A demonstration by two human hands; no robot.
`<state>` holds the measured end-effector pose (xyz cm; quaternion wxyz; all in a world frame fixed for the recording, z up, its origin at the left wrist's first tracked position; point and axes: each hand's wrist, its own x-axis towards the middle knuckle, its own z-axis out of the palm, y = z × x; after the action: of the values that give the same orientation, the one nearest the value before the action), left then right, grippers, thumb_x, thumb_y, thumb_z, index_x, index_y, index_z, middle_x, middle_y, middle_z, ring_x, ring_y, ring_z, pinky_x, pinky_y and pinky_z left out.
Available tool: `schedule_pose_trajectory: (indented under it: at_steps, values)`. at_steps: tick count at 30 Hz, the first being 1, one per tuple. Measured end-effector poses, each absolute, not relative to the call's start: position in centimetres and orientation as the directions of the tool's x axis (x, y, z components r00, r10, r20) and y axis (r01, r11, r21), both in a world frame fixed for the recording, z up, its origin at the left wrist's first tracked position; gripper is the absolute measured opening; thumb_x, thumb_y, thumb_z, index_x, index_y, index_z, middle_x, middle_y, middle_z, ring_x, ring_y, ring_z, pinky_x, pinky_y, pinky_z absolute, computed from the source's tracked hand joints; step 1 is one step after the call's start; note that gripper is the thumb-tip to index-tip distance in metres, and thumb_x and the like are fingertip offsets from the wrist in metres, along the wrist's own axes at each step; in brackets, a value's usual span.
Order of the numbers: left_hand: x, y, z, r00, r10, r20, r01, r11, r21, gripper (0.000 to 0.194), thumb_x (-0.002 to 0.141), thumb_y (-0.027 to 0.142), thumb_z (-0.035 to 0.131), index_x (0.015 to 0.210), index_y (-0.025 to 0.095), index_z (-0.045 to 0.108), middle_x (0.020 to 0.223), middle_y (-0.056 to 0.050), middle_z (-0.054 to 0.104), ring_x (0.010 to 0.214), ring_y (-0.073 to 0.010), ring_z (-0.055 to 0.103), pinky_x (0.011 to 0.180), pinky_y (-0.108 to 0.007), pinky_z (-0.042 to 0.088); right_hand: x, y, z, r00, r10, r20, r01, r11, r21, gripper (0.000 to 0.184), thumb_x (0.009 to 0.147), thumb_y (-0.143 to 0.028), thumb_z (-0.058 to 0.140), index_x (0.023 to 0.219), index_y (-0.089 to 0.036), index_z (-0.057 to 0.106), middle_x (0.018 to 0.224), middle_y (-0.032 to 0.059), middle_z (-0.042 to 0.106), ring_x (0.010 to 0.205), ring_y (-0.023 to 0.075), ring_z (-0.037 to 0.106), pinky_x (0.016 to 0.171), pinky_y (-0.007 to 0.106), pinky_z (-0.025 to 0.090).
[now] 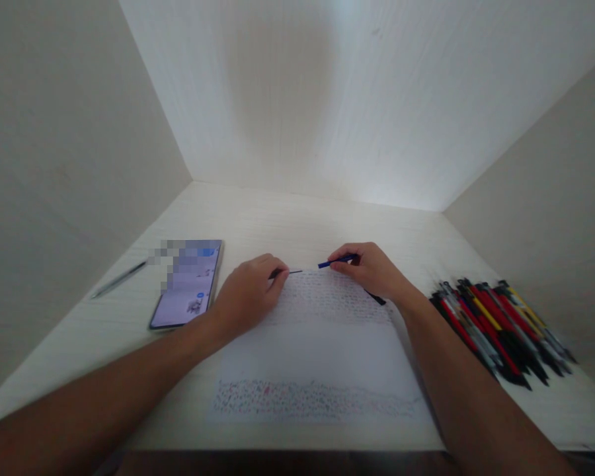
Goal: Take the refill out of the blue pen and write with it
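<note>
Left hand (250,294) pinches thin refill (290,272), right hand (371,268) at 3 o'clock grips blue pen barrel (334,262); keep both coaxial above scribbled paper (317,344) on desk (327,218).

I see a pale, wood-grained desk (327,218) set into an alcove with 3 plain walls. The far wall (357,99) is white and brightly lit, with a soft shadow at its middle. The left wall (64,172) and right wall (550,192) are beige and dimmer.
</note>
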<state>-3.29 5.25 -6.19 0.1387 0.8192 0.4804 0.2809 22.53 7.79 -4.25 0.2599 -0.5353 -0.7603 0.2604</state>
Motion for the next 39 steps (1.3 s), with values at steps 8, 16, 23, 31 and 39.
schedule_pose_trajectory:
  at_steps: [8,16,23,31,39]
  values:
    - [-3.2,5.0,-6.2,0.401,0.884,0.241,0.782,-0.467,0.414,0.020,0.094,0.024,0.042,0.085,0.019,0.060,0.085,-0.005,0.065,0.073,-0.0187,0.058,0.062,-0.031,0.040,22.8,8.0,-4.8,-0.189,0.964,0.189,0.592,0.265,-0.761,0.018,0.082,-0.030,0.065,0.095,-0.020,0.070,0.090,0.0068,0.072,0.072,0.0169,0.063,0.064,0.032,0.049]
    - [-3.1,4.8,-6.1,0.390,0.900,0.195,0.819,-0.436,0.372,0.023,0.096,0.027,0.038,0.090,0.020,0.059,0.081,-0.005,0.063,0.071,-0.0194,0.057,0.060,-0.030,0.037,24.3,9.0,-5.8,-0.050,0.987,0.155,0.520,0.158,-0.840,0.036,0.080,-0.033,0.067,0.113,-0.021,0.058,0.085,0.0065,0.071,0.069,0.0178,0.062,0.059,0.031,0.048]
    - [-2.9,4.7,-5.9,0.372,0.910,0.185,0.813,-0.415,0.409,0.027,0.098,0.030,0.035,0.093,0.020,0.059,0.078,-0.004,0.063,0.067,-0.0180,0.056,0.059,-0.029,0.036,24.2,8.9,-5.8,-0.113,0.980,0.166,0.663,0.199,-0.722,0.018,0.078,-0.035,0.069,0.085,-0.019,0.068,0.077,0.0055,0.069,0.064,0.0154,0.059,0.056,0.029,0.043]
    - [-2.8,4.5,-5.8,0.372,0.876,0.307,0.688,-0.482,0.542,0.023,0.097,0.031,0.040,0.090,0.019,0.058,0.074,-0.002,0.062,0.063,-0.0147,0.053,0.057,-0.028,0.037,24.0,8.5,-5.6,-0.207,0.958,0.199,0.781,0.284,-0.556,0.011,0.079,-0.028,0.068,0.084,-0.021,0.073,0.080,0.0048,0.071,0.071,0.0183,0.061,0.068,0.034,0.047]
    - [-2.3,3.9,-5.7,0.270,0.889,0.370,0.571,-0.457,0.682,0.026,0.095,0.038,0.047,0.081,0.019,0.058,0.068,0.000,0.062,0.058,-0.0121,0.050,0.058,-0.027,0.041,21.1,6.6,-3.5,-0.310,0.929,0.203,0.537,0.347,-0.769,0.029,0.079,-0.038,0.073,0.105,-0.024,0.071,0.093,0.0044,0.072,0.081,0.0187,0.064,0.073,0.035,0.049]
